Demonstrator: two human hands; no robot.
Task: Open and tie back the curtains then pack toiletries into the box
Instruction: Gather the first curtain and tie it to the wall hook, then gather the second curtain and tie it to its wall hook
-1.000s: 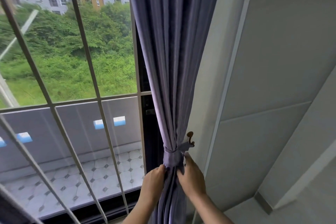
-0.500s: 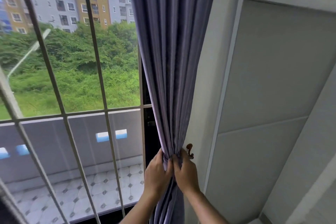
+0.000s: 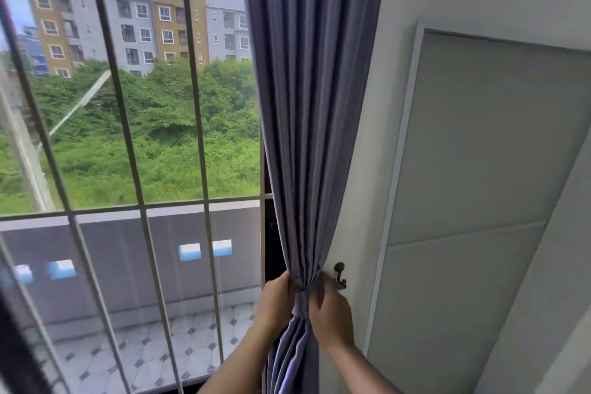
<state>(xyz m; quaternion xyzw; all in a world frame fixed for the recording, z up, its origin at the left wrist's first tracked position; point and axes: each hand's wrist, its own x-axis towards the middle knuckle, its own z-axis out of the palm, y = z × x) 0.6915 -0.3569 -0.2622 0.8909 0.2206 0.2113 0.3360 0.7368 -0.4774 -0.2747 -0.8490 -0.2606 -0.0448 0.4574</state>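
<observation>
I am viewing both forearms rising from the bottom edge toward the gathered curtain (image 3: pixel 308 137), whose long axis is running vertically from the top of the frame down between the wrists. The left hand (image 3: pixel 277 301) is curling its fingers onto the window side of the bundle at the tie band (image 3: pixel 301 299), and the right hand (image 3: pixel 331 313) is pinching the wall side of that band, though its fingertips are blurred and I cannot tell exactly how they are lying. The wall hook (image 3: pixel 339 275) is sitting just beside and slightly above the right hand, on the pale wall (image 3: pixel 367 169), so I am judging the right hand to be the nearer one for seating the band there. Open room is lying to the right, across the wall toward the panelled door (image 3: pixel 473 169); to the left the window bars (image 3: pixel 198 137) are hemming the bundle in. No box or toiletries are showing, so I am judging packing not yet begun.
</observation>
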